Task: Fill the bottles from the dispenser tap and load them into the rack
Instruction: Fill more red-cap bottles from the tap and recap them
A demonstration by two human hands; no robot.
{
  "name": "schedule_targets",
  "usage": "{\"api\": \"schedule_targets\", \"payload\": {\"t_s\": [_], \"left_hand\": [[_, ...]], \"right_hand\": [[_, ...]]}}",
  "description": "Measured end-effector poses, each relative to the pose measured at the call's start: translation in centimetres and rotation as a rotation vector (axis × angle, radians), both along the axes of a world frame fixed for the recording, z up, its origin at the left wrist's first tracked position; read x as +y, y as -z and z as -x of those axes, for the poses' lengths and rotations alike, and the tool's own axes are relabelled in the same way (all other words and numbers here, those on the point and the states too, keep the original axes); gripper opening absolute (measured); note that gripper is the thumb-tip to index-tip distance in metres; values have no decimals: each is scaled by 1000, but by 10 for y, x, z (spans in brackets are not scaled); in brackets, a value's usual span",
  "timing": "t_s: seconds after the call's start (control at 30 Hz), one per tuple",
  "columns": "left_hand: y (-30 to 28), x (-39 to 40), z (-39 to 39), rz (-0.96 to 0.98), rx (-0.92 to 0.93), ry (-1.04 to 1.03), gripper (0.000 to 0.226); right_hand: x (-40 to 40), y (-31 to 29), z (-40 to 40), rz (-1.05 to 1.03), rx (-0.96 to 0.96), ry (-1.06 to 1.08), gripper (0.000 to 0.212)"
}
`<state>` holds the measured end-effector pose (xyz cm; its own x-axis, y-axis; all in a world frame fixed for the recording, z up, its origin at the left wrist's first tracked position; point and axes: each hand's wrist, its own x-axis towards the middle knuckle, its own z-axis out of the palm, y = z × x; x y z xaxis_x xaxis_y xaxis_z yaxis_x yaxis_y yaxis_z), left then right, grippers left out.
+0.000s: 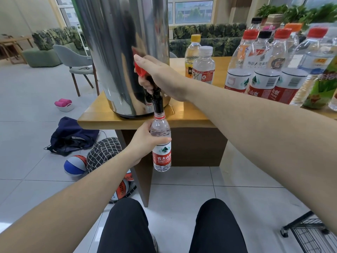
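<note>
While the left hand (145,141) curls round the shoulder of a small clear plastic bottle with a red and white label (161,143), that bottle stands upright at the centre of the frame, its open neck right under the black spout (157,105) of the tall shiny steel dispenser (116,52). Water shows inside the bottle, though its level I cannot tell. The right hand (155,75) is wrapped around the red tap lever (139,69), fingers curled below it and thumb on top. The dispenser sits at the corner of the wooden tabletop (191,114). At the upper right, capped clear bottles crowd the tabletop: three red-labelled ones (262,84) in front, a yellow-capped bottle (192,53) and a white-capped bottle (204,64) nearer the dispenser. A black wire rack (310,234) stands on the floor at the lower right.
</note>
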<state>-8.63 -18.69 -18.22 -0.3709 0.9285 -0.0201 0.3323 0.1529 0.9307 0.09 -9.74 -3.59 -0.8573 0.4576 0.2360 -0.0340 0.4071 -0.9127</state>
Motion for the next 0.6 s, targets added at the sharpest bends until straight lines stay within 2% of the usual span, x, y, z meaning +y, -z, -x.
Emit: {"api": "schedule_targets", "payload": {"t_s": [0.33, 0.4, 0.5, 0.6], "left_hand": [[2, -6, -4, 26, 9, -13, 59], [4, -8, -7, 34, 10, -9, 62], [9, -13, -11, 45, 20, -2, 64], [16, -16, -15, 51, 5, 16, 66]], "right_hand": [[13, 11, -26, 53, 2, 214, 50], [15, 12, -35, -18, 19, 272, 42], [14, 17, -56, -231, 17, 336, 28], [10, 30, -82, -429, -167, 281, 25]]}}
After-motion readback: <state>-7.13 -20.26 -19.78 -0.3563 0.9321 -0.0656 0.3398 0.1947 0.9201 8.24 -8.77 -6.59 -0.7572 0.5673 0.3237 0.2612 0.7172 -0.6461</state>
